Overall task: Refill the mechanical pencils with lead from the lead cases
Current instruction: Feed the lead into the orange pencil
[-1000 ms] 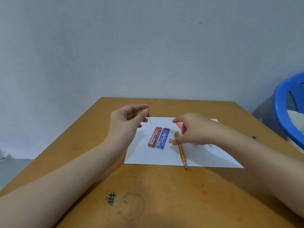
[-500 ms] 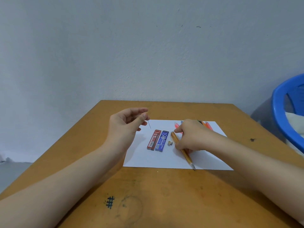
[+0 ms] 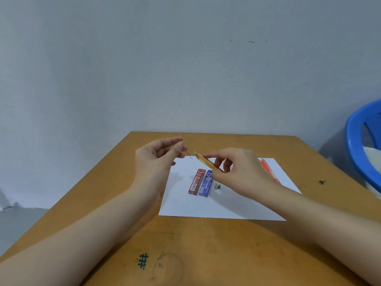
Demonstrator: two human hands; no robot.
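Observation:
My left hand [image 3: 157,162] pinches a thin pencil lead [image 3: 189,154] between thumb and forefinger, its free end pointing down to the right. My right hand [image 3: 237,174] holds an orange mechanical pencil [image 3: 208,162] above the paper, its open back end tilted up toward the lead, a short gap between them. On the white sheet [image 3: 222,205] lie a red lead case [image 3: 196,181] and a blue lead case [image 3: 206,183] side by side. A small pencil cap [image 3: 217,185] lies just to the right of them. Another orange-pink pencil [image 3: 269,170] lies at the sheet's right side, partly hidden by my right hand.
The sheet rests on a brown wooden table [image 3: 206,254] against a grey wall. A blue plastic chair [image 3: 362,147] stands off the table's right edge. A hash mark is inked on the table's near part.
My right hand has picked the orange pencil up off the paper and brought its back end up close to the lead. My left hand has stayed almost in place.

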